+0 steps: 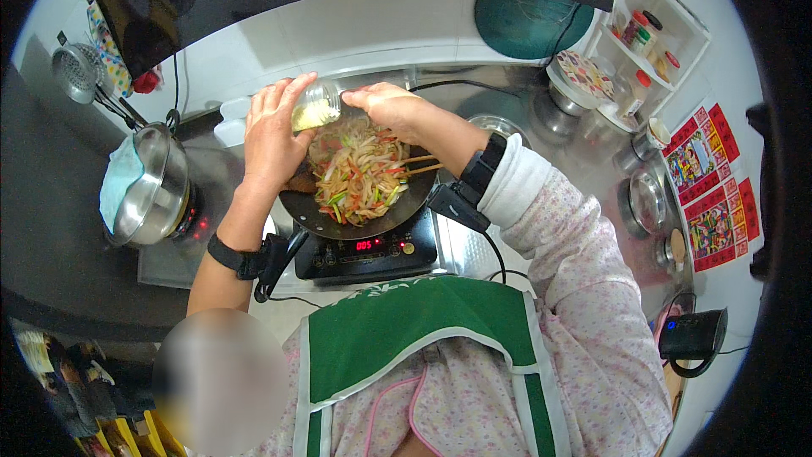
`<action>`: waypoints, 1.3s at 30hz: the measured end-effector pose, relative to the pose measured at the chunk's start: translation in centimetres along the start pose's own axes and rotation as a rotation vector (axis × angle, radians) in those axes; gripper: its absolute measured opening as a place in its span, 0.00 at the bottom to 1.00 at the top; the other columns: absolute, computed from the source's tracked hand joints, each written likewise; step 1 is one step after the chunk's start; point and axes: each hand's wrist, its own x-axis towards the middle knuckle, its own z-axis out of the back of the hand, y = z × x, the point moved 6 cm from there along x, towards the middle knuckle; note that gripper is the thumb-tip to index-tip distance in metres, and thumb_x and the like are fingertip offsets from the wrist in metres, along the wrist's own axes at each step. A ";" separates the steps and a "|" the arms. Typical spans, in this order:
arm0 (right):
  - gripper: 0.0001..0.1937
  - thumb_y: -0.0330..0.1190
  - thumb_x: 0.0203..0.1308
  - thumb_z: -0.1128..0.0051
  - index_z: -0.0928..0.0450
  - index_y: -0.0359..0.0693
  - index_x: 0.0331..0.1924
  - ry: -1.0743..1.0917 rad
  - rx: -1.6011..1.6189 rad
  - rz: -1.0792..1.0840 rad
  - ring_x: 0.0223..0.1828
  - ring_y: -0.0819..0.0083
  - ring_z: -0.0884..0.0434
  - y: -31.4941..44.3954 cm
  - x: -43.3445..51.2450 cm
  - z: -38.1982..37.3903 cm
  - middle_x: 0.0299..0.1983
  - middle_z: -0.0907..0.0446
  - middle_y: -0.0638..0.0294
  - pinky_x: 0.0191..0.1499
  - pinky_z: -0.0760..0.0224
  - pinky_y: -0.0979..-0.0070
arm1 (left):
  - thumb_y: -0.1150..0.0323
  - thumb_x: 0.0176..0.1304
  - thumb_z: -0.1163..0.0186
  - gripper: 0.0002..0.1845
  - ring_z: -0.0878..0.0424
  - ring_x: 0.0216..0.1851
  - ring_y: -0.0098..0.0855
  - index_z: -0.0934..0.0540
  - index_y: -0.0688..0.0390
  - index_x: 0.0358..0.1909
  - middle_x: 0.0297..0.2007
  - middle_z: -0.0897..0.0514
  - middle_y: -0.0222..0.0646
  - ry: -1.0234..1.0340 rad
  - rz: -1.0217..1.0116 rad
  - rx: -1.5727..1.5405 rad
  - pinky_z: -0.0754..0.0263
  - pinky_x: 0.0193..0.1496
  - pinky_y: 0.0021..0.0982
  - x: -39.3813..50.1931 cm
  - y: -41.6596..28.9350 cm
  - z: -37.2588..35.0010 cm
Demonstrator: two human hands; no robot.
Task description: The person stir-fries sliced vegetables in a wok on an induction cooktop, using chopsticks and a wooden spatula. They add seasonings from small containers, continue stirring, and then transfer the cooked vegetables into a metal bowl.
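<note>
My left hand (273, 124) grips a clear glass jar (323, 101) with pale yellow contents, tilted above a dark wok (295, 212). By the jar's mouth is my right hand (387, 108), its fingertips partly hidden, so I cannot tell whether it holds anything. Shredded pale vegetables with red and green strips (361, 184) fill the wok's middle. A pair of wooden chopsticks (422, 165) rests in the wok on the right, under my right wrist. Beneath the wok, a black induction cooker (368, 257) shows a lit red display.
At left, a steel pot (166, 184) carries a light blue cloth (120, 181). Skimmers (79, 73) hang on the wall. A steel bowl (498, 127) sits behind my right wrist. Further right are a pot with a patterned cover (580, 73), a white shelf of jars (660, 38) and a glass lid (647, 201).
</note>
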 end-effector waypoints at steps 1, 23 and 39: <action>0.24 0.44 0.62 0.49 0.29 0.37 0.57 0.011 0.022 0.013 0.49 0.71 0.28 0.3 -0.3 0.0 0.53 0.25 0.59 0.48 0.36 0.74 | 0.75 0.36 0.29 0.42 0.33 0.58 0.42 0.31 0.44 0.60 0.54 0.27 0.36 -0.006 -0.004 0.010 0.36 0.60 0.39 -0.1 0.0 0.1; 0.44 0.52 0.38 0.29 0.35 0.45 0.62 -0.535 -0.926 -0.362 0.53 0.52 0.27 -28.2 -24.8 22.2 0.54 0.29 0.45 0.56 0.33 0.64 | 0.71 0.51 0.33 0.38 0.27 0.52 0.31 0.41 0.56 0.63 0.52 0.28 0.37 0.523 0.215 -1.327 0.31 0.55 0.32 -2.1 -10.3 -6.9; 0.35 0.21 0.46 0.37 0.34 0.46 0.63 -0.121 -0.070 0.456 0.57 0.72 0.33 -2.8 -25.1 13.1 0.61 0.37 0.64 0.53 0.31 0.73 | 0.58 0.59 0.39 0.26 0.26 0.47 0.22 0.28 0.60 0.56 0.46 0.22 0.29 1.163 0.065 -1.417 0.33 0.52 0.24 -1.7 -20.4 -10.1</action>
